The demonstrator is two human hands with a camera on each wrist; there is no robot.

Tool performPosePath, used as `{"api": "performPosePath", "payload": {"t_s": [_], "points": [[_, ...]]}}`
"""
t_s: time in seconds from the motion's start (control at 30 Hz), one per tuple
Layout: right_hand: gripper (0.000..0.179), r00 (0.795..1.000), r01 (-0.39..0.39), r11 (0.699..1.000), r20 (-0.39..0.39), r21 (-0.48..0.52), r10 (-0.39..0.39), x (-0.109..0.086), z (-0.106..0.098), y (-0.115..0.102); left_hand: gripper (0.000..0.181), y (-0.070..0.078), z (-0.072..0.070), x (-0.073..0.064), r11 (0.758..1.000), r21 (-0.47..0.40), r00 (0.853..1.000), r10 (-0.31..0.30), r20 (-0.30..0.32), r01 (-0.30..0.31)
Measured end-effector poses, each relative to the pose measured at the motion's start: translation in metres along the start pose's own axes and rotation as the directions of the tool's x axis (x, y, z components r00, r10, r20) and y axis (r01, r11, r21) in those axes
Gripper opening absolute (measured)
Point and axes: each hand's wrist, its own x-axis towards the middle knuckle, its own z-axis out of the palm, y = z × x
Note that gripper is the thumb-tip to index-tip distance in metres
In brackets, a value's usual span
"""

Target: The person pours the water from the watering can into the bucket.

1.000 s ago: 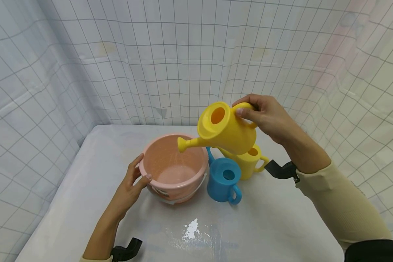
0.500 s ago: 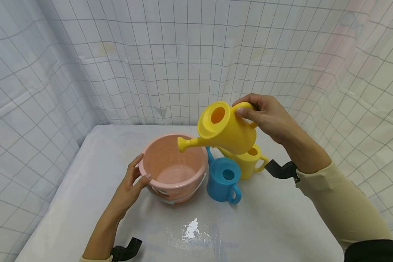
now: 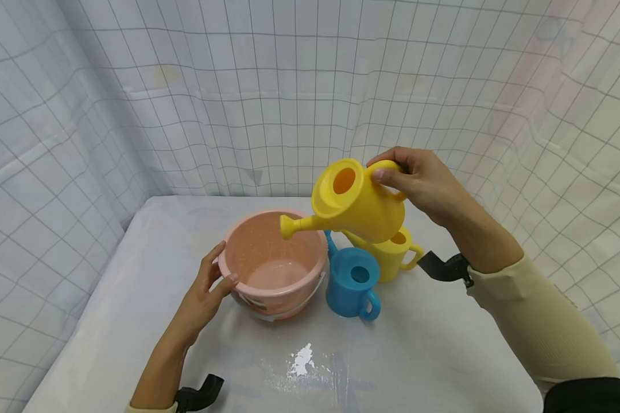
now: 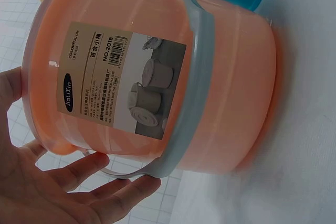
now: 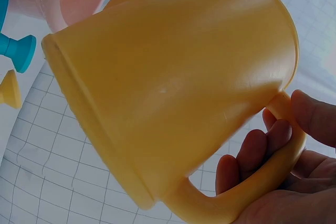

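Yellow plastic gleams in a person's right hand (image 3: 418,180), whose fingers curl through the handle loop (image 5: 247,195) and clamp on it, as a tilted watering can (image 3: 361,209) hangs in the air ahead of the fingertips, its slim spout (image 3: 298,225) reaching left over a pink bucket (image 3: 274,291). The left hand (image 3: 201,301) grips the bucket's left rim, thumb at the lip, other fingers spread along the outside near the grey carrying handle (image 4: 197,77).

Smooth and round, the bucket flares toward its rim and bears a printed label (image 4: 123,80); droplets (image 3: 243,249) speckle its inner wall. It stands upright on a white-covered table (image 3: 434,344), left of centre and toward the far edge. Just right of it sits a blue watering can (image 3: 348,292), with a second yellow can (image 3: 390,261) behind, partly hidden by the raised one. A glossy wet patch (image 3: 302,361) marks the table's near side, while a grid-patterned curtain (image 3: 310,103) hangs in soft folds past the far edge. Fine streaks of water (image 3: 275,248) beneath the spout look fainter than a second earlier; hands and vessels keep their places.
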Motion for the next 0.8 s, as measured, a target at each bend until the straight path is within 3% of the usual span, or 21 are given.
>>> {"api": "performPosePath", "payload": {"t_s": [0.8], "points": [[0.031,0.999,-0.037,0.999,0.004,-0.009,0.037,0.0006,0.0014,-0.0017,0.069,0.0019,-0.0001,-0.0003,1.0,0.007,1.0,-0.015,0.002,0.015]]}}
